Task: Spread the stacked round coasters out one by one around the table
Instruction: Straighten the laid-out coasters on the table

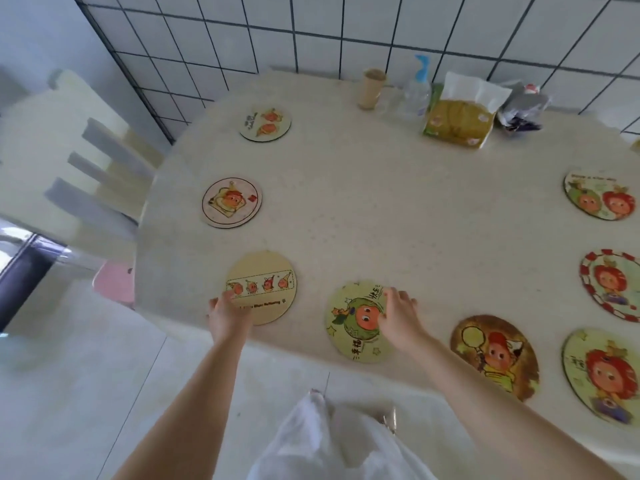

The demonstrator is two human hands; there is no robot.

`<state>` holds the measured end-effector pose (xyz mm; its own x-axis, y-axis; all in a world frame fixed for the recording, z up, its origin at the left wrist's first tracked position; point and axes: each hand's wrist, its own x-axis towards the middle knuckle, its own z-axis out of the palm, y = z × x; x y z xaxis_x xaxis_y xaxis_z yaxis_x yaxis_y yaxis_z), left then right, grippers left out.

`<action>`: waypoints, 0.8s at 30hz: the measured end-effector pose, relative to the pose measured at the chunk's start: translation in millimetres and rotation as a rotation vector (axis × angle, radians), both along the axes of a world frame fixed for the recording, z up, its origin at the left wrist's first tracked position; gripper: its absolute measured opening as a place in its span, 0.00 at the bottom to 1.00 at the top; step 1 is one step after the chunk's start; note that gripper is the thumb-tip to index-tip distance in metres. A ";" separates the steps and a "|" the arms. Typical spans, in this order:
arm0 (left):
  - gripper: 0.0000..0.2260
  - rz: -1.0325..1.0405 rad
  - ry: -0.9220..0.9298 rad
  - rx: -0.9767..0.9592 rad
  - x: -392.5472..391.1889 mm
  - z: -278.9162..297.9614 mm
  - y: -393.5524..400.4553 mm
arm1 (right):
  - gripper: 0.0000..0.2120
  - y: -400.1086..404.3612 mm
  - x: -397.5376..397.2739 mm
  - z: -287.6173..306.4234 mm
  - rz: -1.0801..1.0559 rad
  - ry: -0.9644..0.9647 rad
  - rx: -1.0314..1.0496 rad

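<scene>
Several round cartoon coasters lie flat around the cream table (381,209). My left hand (227,311) rests on the near edge of a pale yellow coaster (265,284) at the table's front left. My right hand (398,311) lies with fingers spread on a green-and-orange coaster (353,320) at the front edge. Further coasters sit at far left (265,123), left middle (231,201), front right (493,355), and along the right side (601,194), (611,284), (602,374). No stack of coasters is visible.
A cup (371,88), a clear bottle with a blue cap (418,88), a yellow tissue pack (459,119) and a crumpled wrapper (523,105) stand at the table's back by the tiled wall. A pale slatted chair (69,168) is tucked at the left.
</scene>
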<state>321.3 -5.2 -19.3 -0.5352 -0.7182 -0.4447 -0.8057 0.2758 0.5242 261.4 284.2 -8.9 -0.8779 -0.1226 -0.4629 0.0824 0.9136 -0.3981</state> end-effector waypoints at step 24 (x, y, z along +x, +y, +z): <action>0.29 -0.076 -0.057 -0.127 -10.8 -4.9 29.7 | 0.09 20.3 -22.8 0.8 -0.826 -0.396 -0.611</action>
<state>310.5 24.5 -24.3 -0.5667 -0.7289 -0.3842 -0.8075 0.3986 0.4348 238.6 304.6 -8.1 -0.5980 0.1299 -0.7909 0.7989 0.1765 -0.5750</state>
